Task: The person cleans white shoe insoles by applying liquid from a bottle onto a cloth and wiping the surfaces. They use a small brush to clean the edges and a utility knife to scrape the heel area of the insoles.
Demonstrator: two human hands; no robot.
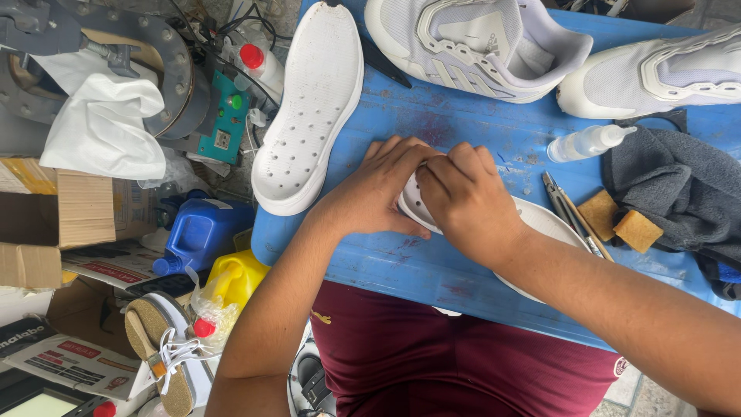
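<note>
Nearest to us, our left hand (374,193) and right hand (467,202) both grip the end of a white sole (544,224), pressing it flat on the blue table (432,270) so it stays steady. A second sole (312,108) lies aside, beyond it. Farther away rest two shoes (478,42), a glue bottle (588,143) and a grey cloth (679,193), all within reach.
</note>
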